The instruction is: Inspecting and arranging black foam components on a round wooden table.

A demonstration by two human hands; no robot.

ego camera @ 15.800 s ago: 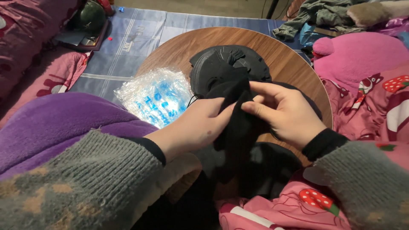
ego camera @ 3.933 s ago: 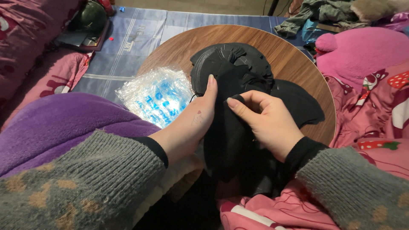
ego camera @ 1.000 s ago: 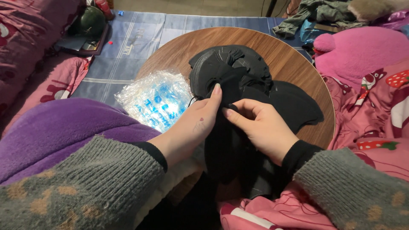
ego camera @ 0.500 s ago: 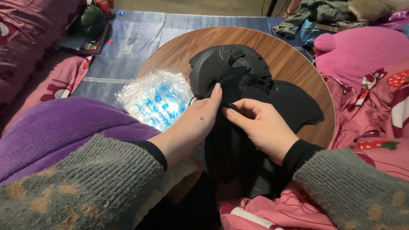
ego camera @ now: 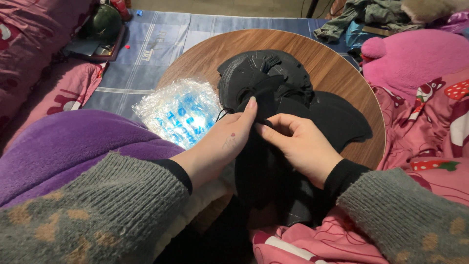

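Both hands pinch a black mask (ego camera: pixel 266 161) at table (ego camera: pixel 342 73) centre: left hand (ego camera: pixel 222 144) fingers flat w/ thumb under, right hand (ego camera: pixel 303 144) curled on it. Mask pile (ego camera: pixel 264 78) at 12 o'clock (plastic bag (ego camera: pixel 181 112) at 9).

The light was soft and a bit dim, and it seemed to come from above the round wooden table (ego camera: pixel 337 63). The table top had a gentle shine on its far side. Left of the table, the clear plastic bag (ego camera: pixel 178 110) gave off small white sparkles. On the table, the black cloth pieces (ego camera: pixel 273 83) were so dark that their folds were hard to see. The picture was sharp in the middle and softer near the bottom corners.
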